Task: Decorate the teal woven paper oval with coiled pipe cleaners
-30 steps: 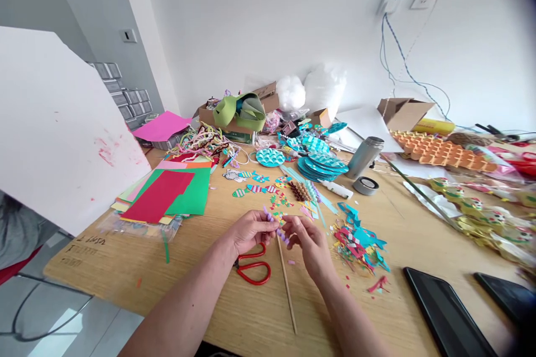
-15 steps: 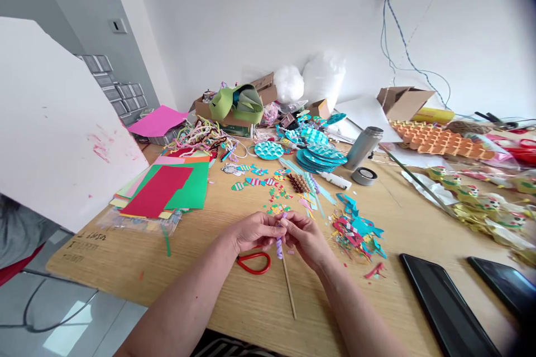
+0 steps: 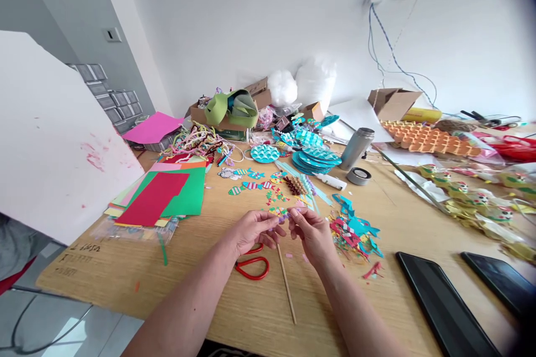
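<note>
A small purple coiled strip (image 3: 283, 216) stretches between my two hands at mid-table, partly covered by fingers. My left hand (image 3: 254, 232) pinches its left end, and the fingertips of my right hand (image 3: 310, 234) close on the right end. Below them is a thin wooden stick (image 3: 287, 284), bare along its visible length. Its upper end meets the left fingers; I cannot tell whether they hold it. Red-handled scissors (image 3: 253, 268) lie under my left hand, blades hidden. Beyond the hands are several curled strips (image 3: 298, 184) in brown, tan and purple, and striped paper fish (image 3: 253, 184).
Coloured paper sheets (image 3: 153, 198) are stacked at left. Blue scalloped discs (image 3: 316, 160), a metal flask (image 3: 357, 148) and a grey tape roll (image 3: 359, 176) stand behind. Paper scraps (image 3: 355, 228) and a black phone (image 3: 439, 301) lie at right.
The purple coil was around the stick's upper part, upright between my hands; now it is off the stick and held crosswise. My hands are slightly farther apart.
</note>
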### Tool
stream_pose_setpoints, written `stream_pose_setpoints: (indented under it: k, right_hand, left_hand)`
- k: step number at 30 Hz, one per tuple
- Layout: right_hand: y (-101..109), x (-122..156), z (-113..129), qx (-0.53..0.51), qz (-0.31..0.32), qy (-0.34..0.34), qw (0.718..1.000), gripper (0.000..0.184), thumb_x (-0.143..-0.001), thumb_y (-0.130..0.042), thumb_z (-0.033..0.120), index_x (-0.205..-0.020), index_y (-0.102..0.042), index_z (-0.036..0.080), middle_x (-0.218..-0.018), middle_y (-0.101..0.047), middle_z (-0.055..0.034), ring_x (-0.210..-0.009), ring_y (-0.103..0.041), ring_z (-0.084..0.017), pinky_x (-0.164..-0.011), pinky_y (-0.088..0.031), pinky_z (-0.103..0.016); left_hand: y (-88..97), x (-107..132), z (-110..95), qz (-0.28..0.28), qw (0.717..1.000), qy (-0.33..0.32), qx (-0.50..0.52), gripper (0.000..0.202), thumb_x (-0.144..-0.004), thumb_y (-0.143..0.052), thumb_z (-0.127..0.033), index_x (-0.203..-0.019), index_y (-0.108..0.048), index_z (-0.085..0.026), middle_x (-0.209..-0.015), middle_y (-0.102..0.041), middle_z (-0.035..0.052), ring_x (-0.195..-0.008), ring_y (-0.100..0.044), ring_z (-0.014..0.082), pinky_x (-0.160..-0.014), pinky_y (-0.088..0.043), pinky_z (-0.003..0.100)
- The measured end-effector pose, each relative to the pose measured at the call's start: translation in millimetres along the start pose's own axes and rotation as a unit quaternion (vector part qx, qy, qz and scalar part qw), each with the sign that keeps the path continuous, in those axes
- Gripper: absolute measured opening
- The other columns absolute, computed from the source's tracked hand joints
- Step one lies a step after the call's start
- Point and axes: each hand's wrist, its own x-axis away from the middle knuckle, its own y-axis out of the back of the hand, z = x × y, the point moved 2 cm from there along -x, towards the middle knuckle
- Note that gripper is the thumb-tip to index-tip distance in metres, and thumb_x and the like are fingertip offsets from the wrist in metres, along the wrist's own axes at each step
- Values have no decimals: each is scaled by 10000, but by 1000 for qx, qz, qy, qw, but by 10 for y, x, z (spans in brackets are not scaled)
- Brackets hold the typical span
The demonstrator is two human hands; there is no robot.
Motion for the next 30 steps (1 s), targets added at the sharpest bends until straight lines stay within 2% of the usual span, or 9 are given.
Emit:
stream_pose_setpoints:
  k: [5, 8, 13, 18, 23, 26, 30]
  right_hand:
    - [-42, 19, 0, 39, 36, -13, 999, 307, -681, -720, 450, -673, -641, 153, -514, -547, 22, -410, -441, -68, -383, -364, -193]
    - [-47, 20, 0, 59, 36, -22, 997, 354, -698, -684, 503, -648, -625, 158, -480, -513, 31, -400, -425, -70, -374, -348, -190]
    - [-58, 14, -4, 83, 37, -23, 996, 413, -699, -660, 544, -573, -567, 162, -441, -455, 43, -374, -363, -62, -349, -289, -188]
    - [-52, 11, -27, 48, 25, -52, 997, 430, -657, -692, 549, -554, -528, 165, -469, -448, 44, -381, -337, -52, -348, -270, -180]
    - [-53, 19, -41, 53, 56, -59, 995, 393, -705, -661, 531, -600, -570, 164, -476, -465, 37, -400, -366, -64, -368, -298, -186]
    - [-58, 16, -41, 70, 63, -39, 995, 340, -683, -705, 484, -649, -602, 161, -456, -447, 54, -383, -331, -54, -353, -266, -184]
    - [-16, -12, -27, 45, 12, -16, 999, 328, -682, -716, 458, -629, -577, 166, -451, -445, 60, -372, -325, -48, -348, -266, -182]
  left_hand:
    - [-34, -4, 9, -30, 999, -38, -19, 346, -659, -738, -377, -858, -658, -106, -694, -623, 42, -526, -550, 90, -472, -459, 204]
    - [-41, -10, 8, -46, 997, -50, -31, 330, -667, -726, -382, -841, -657, -110, -652, -599, 24, -494, -528, 82, -456, -447, 202]
    - [-52, -8, 13, -48, 997, -37, -49, 351, -657, -718, -411, -818, -652, -107, -625, -603, 26, -476, -526, 84, -439, -421, 197]
    - [-47, -18, 42, -33, 998, -28, -46, 356, -642, -723, -406, -818, -646, -106, -613, -608, 18, -459, -523, 83, -438, -417, 202]
    - [-39, -21, 42, -54, 997, -36, -48, 357, -653, -719, -416, -822, -649, -109, -612, -606, 12, -461, -524, 81, -439, -424, 202]
    - [-43, -18, 20, -63, 996, -42, -38, 368, -657, -724, -418, -839, -656, -106, -659, -631, 32, -490, -546, 86, -440, -434, 195]
    - [-15, -30, -5, -67, 997, -25, 31, 425, -733, -650, -457, -944, -641, -88, -787, -675, 99, -557, -605, 121, -450, -470, 212]
